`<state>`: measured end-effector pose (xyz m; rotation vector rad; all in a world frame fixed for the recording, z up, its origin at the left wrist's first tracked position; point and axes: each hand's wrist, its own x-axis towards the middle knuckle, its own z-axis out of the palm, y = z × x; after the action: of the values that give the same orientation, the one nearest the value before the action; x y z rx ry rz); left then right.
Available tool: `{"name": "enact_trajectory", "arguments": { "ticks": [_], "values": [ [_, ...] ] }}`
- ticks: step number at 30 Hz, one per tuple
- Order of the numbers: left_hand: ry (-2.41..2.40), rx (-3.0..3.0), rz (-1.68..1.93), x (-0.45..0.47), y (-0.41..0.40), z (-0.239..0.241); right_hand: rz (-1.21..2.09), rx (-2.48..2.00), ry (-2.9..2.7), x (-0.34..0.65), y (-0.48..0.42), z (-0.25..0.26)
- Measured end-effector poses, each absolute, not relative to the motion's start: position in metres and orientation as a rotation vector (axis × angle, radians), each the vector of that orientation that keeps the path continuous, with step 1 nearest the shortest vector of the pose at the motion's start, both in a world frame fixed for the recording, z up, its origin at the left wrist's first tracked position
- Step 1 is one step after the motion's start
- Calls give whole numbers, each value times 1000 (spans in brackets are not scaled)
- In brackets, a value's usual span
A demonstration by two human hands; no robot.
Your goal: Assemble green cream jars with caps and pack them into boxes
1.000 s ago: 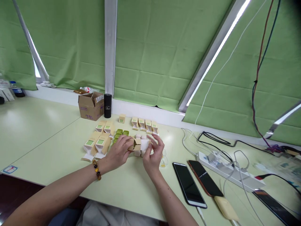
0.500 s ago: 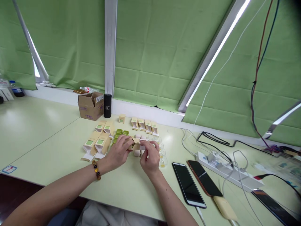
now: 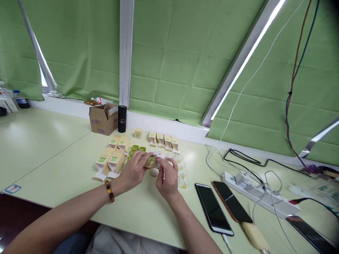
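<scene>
Both hands meet over a small tan carton [image 3: 151, 162] on the pale green table [image 3: 53, 141]. The left hand [image 3: 134, 171] curls its fingers around the carton's side; the right hand [image 3: 166, 176] pinches what seems to be its white flap. Folded cartons [image 3: 109, 163] lie just left, clear cups [image 3: 182, 173] just right, two phones [image 3: 222, 208] farther right.

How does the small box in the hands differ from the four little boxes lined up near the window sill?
The held box lies between the left hand and right hand, flaps open; the row of four boxes stands upright, untouched. The held box sits nearer the person; the row stands farther back. Both are tan cardboard with green.
</scene>
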<state>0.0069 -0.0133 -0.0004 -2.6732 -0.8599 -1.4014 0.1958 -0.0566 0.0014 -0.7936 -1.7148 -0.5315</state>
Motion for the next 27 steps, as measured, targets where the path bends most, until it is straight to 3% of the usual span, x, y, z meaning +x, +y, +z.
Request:
{"name": "enact_trajectory", "arguments": {
  "ticks": [12,27],
  "values": [
    [-846,-2577,-1425,6,-10,-2,-449,-838,-1627,192,-55,1],
    [-649,-2292,-1135,5,-13,-6,212,-1117,-1302,176,-57,-7]
  ]
}}
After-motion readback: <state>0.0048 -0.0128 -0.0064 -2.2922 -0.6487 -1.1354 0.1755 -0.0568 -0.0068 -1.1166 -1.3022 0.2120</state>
